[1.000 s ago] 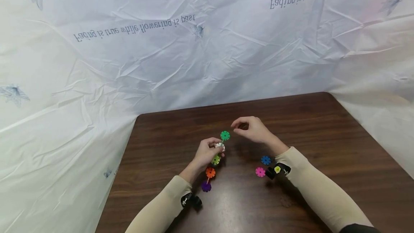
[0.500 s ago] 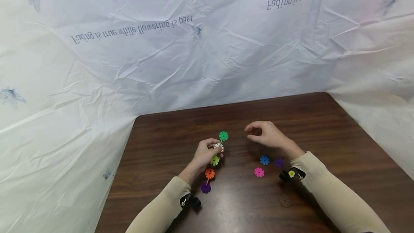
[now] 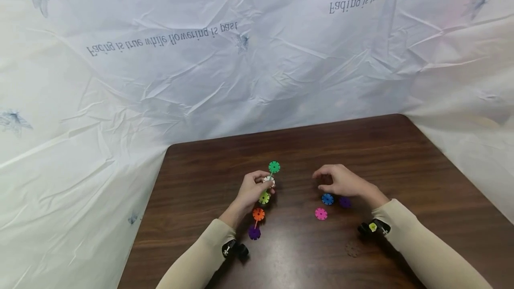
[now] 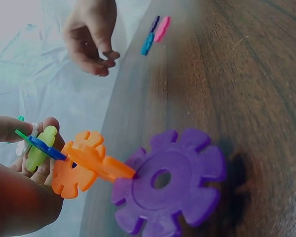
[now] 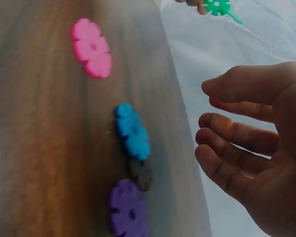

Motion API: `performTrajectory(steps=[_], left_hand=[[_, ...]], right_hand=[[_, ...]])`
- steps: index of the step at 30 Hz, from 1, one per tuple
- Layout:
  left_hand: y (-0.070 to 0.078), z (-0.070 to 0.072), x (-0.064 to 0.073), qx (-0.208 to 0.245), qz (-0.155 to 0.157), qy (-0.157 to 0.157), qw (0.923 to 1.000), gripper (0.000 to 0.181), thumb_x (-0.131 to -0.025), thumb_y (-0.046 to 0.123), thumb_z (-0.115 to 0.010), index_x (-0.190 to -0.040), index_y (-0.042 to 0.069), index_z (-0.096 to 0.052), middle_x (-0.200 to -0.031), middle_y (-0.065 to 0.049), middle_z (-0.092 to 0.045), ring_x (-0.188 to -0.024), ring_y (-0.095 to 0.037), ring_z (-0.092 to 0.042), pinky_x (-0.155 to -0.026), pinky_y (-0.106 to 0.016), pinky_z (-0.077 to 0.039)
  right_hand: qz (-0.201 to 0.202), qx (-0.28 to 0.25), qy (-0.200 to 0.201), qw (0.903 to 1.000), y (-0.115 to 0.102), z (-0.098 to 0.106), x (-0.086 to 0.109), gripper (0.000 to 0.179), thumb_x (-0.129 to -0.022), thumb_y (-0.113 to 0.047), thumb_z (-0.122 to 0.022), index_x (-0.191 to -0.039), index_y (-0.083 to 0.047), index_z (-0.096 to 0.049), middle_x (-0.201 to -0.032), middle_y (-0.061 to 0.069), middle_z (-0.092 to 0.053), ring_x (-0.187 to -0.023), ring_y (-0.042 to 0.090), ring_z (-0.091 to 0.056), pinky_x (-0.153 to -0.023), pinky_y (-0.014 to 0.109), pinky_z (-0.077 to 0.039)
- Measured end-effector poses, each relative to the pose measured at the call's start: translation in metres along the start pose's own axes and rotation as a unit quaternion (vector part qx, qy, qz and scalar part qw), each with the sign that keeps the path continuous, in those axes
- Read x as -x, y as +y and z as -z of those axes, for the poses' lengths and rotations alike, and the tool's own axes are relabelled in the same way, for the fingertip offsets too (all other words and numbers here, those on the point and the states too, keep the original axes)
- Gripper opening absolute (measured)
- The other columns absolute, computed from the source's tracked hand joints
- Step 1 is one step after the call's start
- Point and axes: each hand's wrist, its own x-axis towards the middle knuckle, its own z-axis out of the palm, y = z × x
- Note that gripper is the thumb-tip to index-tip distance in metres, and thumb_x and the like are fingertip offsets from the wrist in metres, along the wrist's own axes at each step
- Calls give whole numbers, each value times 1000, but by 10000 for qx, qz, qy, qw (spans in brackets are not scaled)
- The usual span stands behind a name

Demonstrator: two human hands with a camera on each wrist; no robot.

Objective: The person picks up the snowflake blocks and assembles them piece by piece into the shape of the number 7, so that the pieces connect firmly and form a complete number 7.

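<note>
My left hand (image 3: pixel 253 188) pinches a chain of slotted plastic flower discs by its white disc (image 3: pixel 269 182). A green disc (image 3: pixel 274 167) tops the chain. Below the fingers follow a yellow-green disc (image 3: pixel 263 198), an orange disc (image 3: pixel 259 214) and a purple disc (image 4: pixel 170 182) at the lower end. Discs set crosswise, one blue (image 4: pixel 47 147) and one orange, link them in the left wrist view. My right hand (image 3: pixel 341 179) holds nothing, its fingers loosely bent just beyond a loose blue disc (image 3: pixel 327 199). Near that lie a pink disc (image 3: pixel 321 213) and a second purple disc (image 3: pixel 345 202).
A brown disc (image 3: pixel 352 249), hardly distinct from the wood, lies nearer the front right of the dark table (image 3: pixel 297 253). White printed sheeting (image 3: pixel 257 79) hangs behind the table and along its sides. Both wrists carry small black cameras (image 3: pixel 241 251).
My right hand has drawn away from the chain, first rightward, then down toward the loose discs, uncovering the second purple one. My left hand keeps its pinch and has shifted slightly left.
</note>
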Motion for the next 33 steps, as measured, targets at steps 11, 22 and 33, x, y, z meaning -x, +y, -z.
performTrajectory(steps=[11,22,33], left_hand=[[3,4,-1,-14,65,1,10000,35,-90,0,-62,-121,-15,-55,-94,-25,-67,-63,-15,-66,-70,-43,-59],[3,7,-3,-86,166,9,9998,35,-91,1,-63,-122,-14,-56,-94,-21,-68,-63,-15,-66,-67,-35,-59],[2,6,-4,-114,140,36,9998,36,-91,1,-63,-122,-13,-56,-89,-14,-69,-62,-14,-66,-63,-31,-58]], right_hand=[[200,8,-498,9986,7,-7,10,31,-84,-15,-76,-114,-12,-68,-114,0,-65,-101,20,-62,-83,41,-54],[512,406,-838,9943,14,-13,14,34,-81,-18,-78,-113,-20,-68,-117,-7,-61,-109,16,-55,-88,37,-51],[512,510,-885,9935,17,-12,15,32,-82,-17,-76,-114,-17,-69,-111,-6,-62,-99,12,-57,-81,31,-52]])
